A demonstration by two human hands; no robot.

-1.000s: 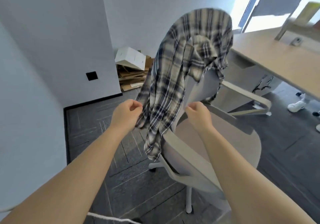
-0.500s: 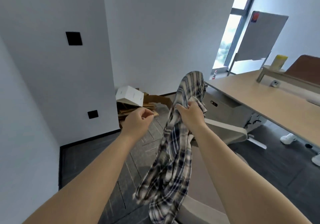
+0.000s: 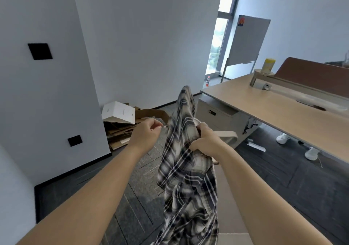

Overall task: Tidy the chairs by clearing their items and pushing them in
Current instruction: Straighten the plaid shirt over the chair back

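Note:
My right hand (image 3: pixel 204 142) is shut on a bunched black-and-white plaid shirt (image 3: pixel 188 184), which hangs from it down to the frame's bottom, with one end sticking up above the fist. My left hand (image 3: pixel 146 133) hovers just left of the shirt with its fingers curled and pinched; I cannot tell whether they hold any fabric. The pale grey chair is mostly hidden behind the shirt and my right arm: one armrest (image 3: pixel 227 134) shows past my right hand, and part of the seat (image 3: pixel 226 191) shows under my forearm.
A long wooden desk (image 3: pixel 283 116) runs along the right, with a drawer cabinet (image 3: pixel 213 112) beneath it. Another person's white shoes (image 3: pixel 282 138) show under the desk. Flattened cardboard (image 3: pixel 120 131) and a white box (image 3: pixel 119 111) lie by the wall. A whiteboard (image 3: pixel 247 40) stands by the window.
The shirt has come off the chair's backrest and is now bunched in my right hand. My view has lifted toward the wall and desk, and my left hand has drawn slightly away from the cloth.

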